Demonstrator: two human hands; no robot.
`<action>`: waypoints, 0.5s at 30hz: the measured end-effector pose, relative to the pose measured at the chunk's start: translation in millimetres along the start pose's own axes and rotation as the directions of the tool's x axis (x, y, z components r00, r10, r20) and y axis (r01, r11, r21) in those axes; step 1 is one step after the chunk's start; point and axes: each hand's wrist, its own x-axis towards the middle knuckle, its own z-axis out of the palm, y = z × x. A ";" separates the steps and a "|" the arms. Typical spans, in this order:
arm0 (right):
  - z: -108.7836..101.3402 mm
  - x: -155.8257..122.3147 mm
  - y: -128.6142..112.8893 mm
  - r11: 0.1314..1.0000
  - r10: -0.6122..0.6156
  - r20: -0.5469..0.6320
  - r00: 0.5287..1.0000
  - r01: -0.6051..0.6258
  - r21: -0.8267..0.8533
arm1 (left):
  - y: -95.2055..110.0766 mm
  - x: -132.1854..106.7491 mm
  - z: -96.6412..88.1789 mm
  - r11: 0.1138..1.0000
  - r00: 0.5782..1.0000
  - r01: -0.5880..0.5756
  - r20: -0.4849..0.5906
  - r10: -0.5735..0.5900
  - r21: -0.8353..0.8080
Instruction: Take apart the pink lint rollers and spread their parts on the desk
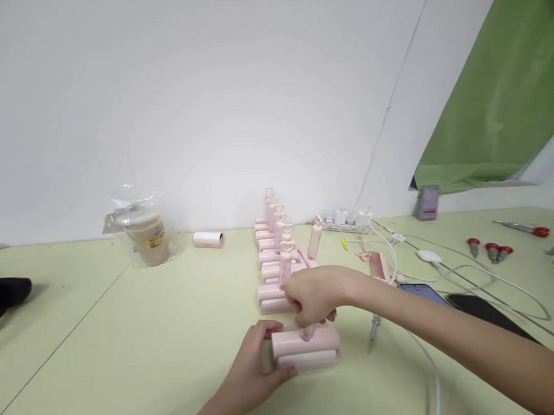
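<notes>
Left hand (250,366), mine, grips one pink roller (287,343), my right hand (312,293) clenches its handle (307,333), matching rollers (271,273) stand behind.

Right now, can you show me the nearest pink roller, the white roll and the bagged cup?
Nearest pink roller (304,346): head view, on its pink cover.
White roll (207,239): head view, on its curved side.
Bagged cup (146,245): head view, on its body.
</notes>
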 end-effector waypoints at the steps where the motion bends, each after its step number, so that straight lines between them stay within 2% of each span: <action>1: 0.2 0.4 -2.0 1.000 0.014 0.001 1.000 -0.014 0.008 | 2.3 -0.7 0.0 1.000 1.000 0.000 0.002 0.000 0.006; 4: 3.6 -0.1 -3.7 0.997 0.038 -0.002 0.999 -0.038 0.060 | 8.3 -6.0 5.3 0.997 1.000 0.009 -0.005 -0.009 0.072; 9: 18.3 -9.3 8.8 0.978 0.036 -0.002 0.999 -0.035 0.203 | 6.7 -15.6 25.8 0.923 0.992 0.116 -0.086 -0.090 0.367; 12: 26.6 -16.3 12.1 0.970 0.061 -0.039 0.997 -0.050 0.237 | 7.6 -16.1 30.4 0.919 0.995 0.081 -0.091 -0.049 0.387; 15: 31.5 -18.9 1.8 0.977 0.089 -0.121 0.989 -0.063 0.203 | 15.2 -15.9 27.4 0.918 0.996 0.077 -0.068 -0.055 0.389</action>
